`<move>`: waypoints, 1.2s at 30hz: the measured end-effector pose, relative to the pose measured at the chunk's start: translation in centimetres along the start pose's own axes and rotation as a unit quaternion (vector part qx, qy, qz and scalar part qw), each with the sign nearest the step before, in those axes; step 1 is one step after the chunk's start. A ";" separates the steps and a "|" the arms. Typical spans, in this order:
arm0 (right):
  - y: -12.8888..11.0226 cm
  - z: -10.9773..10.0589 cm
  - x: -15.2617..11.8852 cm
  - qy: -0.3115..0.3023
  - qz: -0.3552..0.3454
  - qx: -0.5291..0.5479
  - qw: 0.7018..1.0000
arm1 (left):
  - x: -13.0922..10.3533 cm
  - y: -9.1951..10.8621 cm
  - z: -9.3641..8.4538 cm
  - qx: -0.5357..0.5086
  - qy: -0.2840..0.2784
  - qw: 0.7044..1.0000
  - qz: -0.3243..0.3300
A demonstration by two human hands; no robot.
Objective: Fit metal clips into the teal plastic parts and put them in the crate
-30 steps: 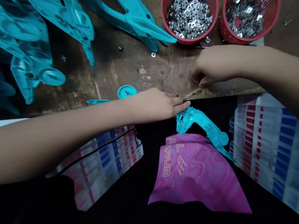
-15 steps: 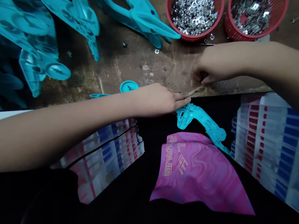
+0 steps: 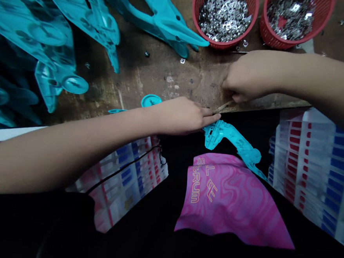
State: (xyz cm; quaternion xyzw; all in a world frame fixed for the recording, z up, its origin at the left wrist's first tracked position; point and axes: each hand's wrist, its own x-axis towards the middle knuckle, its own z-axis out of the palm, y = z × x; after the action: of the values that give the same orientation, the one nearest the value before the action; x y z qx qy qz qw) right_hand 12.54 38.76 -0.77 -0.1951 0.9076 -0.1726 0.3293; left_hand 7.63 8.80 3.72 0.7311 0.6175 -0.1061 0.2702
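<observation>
My left hand (image 3: 189, 116) reaches across from the left, its fingers close together on a turquoise plastic part (image 3: 234, 136) at the table's front edge. The part's curved arm sticks out past the edge over my lap; a round turquoise disc (image 3: 151, 101) shows behind my wrist. My forearm hides the middle. Just above and to the right, my right hand (image 3: 237, 80) is closed, knuckles up, low over the wood. Whatever its fingers hold is hidden. A thin pale strip (image 3: 222, 107) lies between the two hands; I cannot tell what it is.
Two red baskets (image 3: 197, 26) (image 3: 264, 31) of small metal pieces stand at the back. Several turquoise plastic parts (image 3: 167, 24) are heaped at the left. A small square metal plate (image 3: 182, 61) lies on the wooden table (image 3: 134, 81). Pink fabric (image 3: 234, 204) covers my lap.
The view has shifted slightly, moving the table's contents a little to the right in the picture. My right hand has turned slightly, its fingers now more hidden. My left hand stays on the part.
</observation>
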 end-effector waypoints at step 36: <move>-3.7 -5.6 -2.1 0.141 0.035 -0.061 0.988 | -2.2 -3.3 -0.6 0.028 0.145 0.968 -0.201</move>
State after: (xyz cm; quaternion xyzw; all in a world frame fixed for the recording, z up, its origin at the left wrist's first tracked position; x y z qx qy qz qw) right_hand 11.19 37.59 6.03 -0.1563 0.9600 -0.1311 0.1919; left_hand 3.84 7.60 4.41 0.6065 0.7812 -0.0685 0.1309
